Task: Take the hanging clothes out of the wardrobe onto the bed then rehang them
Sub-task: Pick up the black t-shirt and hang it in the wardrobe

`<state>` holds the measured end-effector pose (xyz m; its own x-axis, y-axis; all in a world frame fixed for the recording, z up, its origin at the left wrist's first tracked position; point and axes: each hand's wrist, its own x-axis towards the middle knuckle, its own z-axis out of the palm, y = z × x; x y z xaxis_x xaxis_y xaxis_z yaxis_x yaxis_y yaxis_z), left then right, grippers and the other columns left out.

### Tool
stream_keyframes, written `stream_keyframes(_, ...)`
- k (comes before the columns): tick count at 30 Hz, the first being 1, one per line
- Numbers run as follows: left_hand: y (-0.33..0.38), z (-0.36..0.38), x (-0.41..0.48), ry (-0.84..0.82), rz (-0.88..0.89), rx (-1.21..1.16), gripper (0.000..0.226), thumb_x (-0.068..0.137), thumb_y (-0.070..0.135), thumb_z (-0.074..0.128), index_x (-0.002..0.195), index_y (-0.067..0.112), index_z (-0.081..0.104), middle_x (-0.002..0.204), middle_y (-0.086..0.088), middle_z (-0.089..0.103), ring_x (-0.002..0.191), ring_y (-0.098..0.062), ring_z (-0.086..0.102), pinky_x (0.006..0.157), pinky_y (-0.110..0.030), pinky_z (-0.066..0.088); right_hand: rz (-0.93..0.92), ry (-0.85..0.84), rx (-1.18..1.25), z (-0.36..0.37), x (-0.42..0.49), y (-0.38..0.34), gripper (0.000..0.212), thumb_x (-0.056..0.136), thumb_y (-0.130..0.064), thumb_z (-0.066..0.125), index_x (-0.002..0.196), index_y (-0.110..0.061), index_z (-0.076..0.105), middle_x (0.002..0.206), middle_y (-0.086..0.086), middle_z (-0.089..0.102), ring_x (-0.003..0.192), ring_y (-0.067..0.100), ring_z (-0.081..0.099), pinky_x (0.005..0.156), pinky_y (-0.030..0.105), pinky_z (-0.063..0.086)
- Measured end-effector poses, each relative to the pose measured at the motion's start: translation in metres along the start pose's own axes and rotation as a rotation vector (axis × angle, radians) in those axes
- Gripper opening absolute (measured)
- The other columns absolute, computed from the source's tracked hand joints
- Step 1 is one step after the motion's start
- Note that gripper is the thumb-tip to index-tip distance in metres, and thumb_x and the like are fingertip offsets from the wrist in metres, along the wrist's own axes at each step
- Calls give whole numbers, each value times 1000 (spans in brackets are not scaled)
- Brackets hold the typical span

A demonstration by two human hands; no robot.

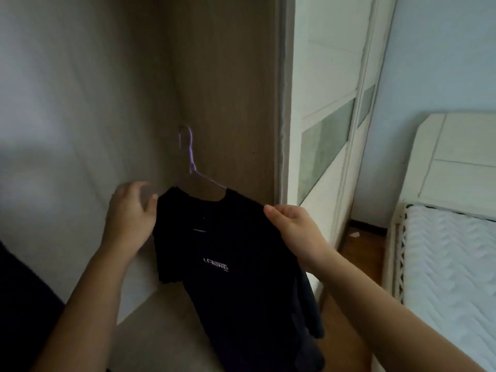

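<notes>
Two bare forearms reach up from the near edge, and between them we count one black T-shirt [228, 253] with a small pale logo across the chest, on one thin lilac hanger [192, 159]. Our right hand [291, 224] is pinching the shirt's right shoulder seam, fingers [271, 212] pressed together on the cloth. Our left hand [131, 213] sits at the shirt's left shoulder, fingers [150, 204] loosely curled and a little apart; we cannot tell whether they actually grip the fabric or only touch it. A dark shape fills the near left corner, too blurred to name.

The shirt hangs in the mouth of the wardrobe [228, 89], its lower part dropping towards the pale wardrobe floor. The hanger's hook stands up against the brown inner side panel; no rail shows, so we cannot say what it is hooked on.

To the right we see one sliding door [330, 108], white with a greenish panel, then a strip of wooden floor [359, 253]. Far right, one bed [453, 264] with a white quilted mattress and a cream headboard, nothing lying on the part in view.
</notes>
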<state>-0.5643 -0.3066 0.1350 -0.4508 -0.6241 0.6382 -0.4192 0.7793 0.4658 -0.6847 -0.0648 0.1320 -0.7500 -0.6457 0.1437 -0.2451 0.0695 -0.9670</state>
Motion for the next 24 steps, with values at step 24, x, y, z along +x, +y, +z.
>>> stream_keyframes(24, 85, -259, 17, 553, 67, 794, 53, 80, 12, 63, 129, 5, 47, 137, -27, 42, 127, -45, 39, 101, -56, 33, -584, -95, 283, 121, 82, -205, 39, 94, -31, 46, 64, -7, 50, 49, 2, 37, 33, 7, 32, 39, 23, 24)
